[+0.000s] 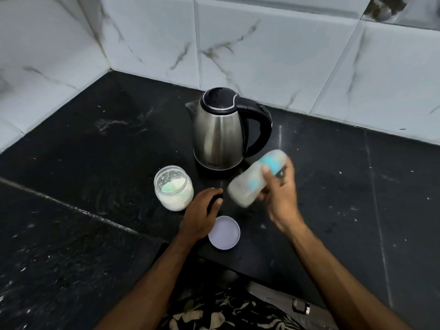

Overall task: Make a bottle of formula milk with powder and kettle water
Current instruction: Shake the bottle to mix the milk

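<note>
On black desk [95, 163] near the kettle [219, 132], right hand [281, 194] fingers grip the tilted, blurred bottle [252, 179]; left hand [202, 213] fingers rest loosely curled beside the powder jar [173, 188].

A single wide-angle view from the person's head looks forward and steeply down onto a dark counter [83, 163] set in a tiled corner, near enough that both forearms run up from the bottom edge. The right hand [281, 196] gripping a tilted, blurred bottle [252, 179] sits just right of centre, the kettle [219, 129] just beyond that grip, the left hand [202, 215] beside it.
</note>
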### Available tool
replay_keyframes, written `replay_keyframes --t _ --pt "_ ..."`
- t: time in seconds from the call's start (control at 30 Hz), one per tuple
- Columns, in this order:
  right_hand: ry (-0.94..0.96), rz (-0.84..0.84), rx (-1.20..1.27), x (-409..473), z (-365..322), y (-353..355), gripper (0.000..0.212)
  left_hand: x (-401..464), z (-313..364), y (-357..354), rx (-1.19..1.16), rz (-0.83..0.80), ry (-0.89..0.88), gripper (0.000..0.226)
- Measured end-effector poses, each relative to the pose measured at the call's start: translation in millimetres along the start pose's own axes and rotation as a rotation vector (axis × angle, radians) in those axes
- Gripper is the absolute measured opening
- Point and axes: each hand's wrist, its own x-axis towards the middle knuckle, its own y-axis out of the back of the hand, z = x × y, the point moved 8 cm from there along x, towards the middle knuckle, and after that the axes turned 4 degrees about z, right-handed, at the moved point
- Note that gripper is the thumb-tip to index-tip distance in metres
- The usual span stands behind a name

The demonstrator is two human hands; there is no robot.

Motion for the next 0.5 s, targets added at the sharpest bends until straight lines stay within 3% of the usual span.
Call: replay_keyframes --t 0.1,0.13,0.23,0.3,0.47,0.5 --pt "-0.026 -0.256 -0.247 -24.2 16.7 -20.6 0.072 0.8 -6.3 -4.6 -0.022 -0.031 0.004 0.043" --pt "-0.003 -0.239 -0.240 -22.2 11.4 -19.2 0.071 0.7 -4.9 -3.6 -0.014 -0.022 -0.002 0.044" --pt "0.049 0.050 -0.019 3.0 -12.6 7.7 0.058 -1.3 2.5 1.7 0.011 0.020 -0.010 0.049" --pt "0.059 0.121 0.091 11.0 -16.5 14.6 0.056 -1.9 5.0 2.1 0.011 0.018 -0.013 0.049" --pt "-0.018 -0.260 -0.226 -21.9 9.8 -21.4 0.075 1.5 -10.9 -7.3 -0.006 -0.057 0.011 0.035" --pt "-0.004 -0.268 -0.231 -21.4 8.1 -22.3 0.075 1.3 -9.9 -6.5 -0.006 -0.053 0.008 0.036"
